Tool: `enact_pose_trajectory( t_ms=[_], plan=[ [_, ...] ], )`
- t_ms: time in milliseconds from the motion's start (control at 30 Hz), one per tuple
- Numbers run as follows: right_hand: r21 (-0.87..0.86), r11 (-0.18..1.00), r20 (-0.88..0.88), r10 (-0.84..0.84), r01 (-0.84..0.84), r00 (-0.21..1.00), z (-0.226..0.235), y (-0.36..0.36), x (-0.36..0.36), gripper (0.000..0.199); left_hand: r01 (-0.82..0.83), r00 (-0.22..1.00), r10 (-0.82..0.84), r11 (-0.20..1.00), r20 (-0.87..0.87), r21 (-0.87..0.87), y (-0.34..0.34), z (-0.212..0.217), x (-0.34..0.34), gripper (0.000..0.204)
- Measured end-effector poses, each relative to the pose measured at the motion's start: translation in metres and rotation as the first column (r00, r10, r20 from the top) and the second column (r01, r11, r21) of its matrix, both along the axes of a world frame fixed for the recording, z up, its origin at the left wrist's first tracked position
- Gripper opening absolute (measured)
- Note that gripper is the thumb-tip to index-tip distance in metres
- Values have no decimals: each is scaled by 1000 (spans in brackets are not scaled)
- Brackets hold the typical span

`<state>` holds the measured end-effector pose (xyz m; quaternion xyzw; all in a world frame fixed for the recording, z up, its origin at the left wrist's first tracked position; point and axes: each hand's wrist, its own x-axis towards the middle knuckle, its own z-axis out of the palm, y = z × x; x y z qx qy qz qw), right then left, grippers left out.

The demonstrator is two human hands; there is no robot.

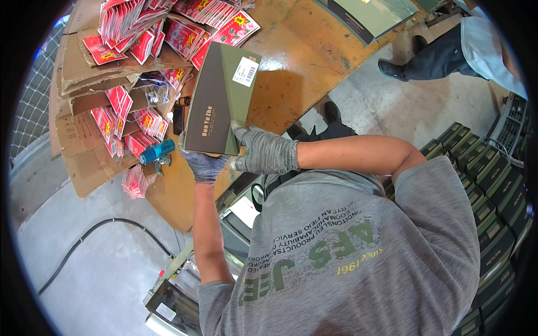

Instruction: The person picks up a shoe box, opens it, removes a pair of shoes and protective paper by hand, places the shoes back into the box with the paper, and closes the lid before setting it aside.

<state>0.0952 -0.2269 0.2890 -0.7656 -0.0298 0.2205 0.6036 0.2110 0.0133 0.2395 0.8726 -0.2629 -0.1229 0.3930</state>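
I hold a dark olive, flat rectangular box (pixel 219 95) with a white label on its far corner, above the edge of an orange-brown table (pixel 302 50). My left hand (pixel 203 164), in a grey glove, supports the box's near end from below. My right hand (pixel 264 150), also gloved, grips the box's near right corner, thumb on the top face. My grey shirt fills the lower part of the view.
Several red packets (pixel 134 28) lie piled on flattened cardboard (pixel 84 140) at the table's left. A blue tool (pixel 158 151) lies by the packets. Stacked dark green boxes (pixel 490 190) stand at right. Another person's legs (pixel 437 56) show upper right. A black cable (pixel 95 235) crosses the floor.
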Motion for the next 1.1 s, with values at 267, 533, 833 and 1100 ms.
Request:
enact_pose_trajectory(
  t_ms=[267,533,833,1100],
  plan=[
    [59,998,-14,31,-30,999,-3,-9,2,105,46,982,-76,984,171,174,-10,10,-5,96],
    [58,998,26,-5,4,1000,-13,-10,-2,103,21,1000,-22,997,14,67,-14,10,-1,96],
    [98,947,145,-317,305,938,-33,-40,-23,116,25,607,-267,948,748,318,-43,34,-27,126],
    [392,805,-70,-456,445,887,-105,-36,11,116,-186,845,-171,795,507,578,-86,72,-40,128]
  ],
)
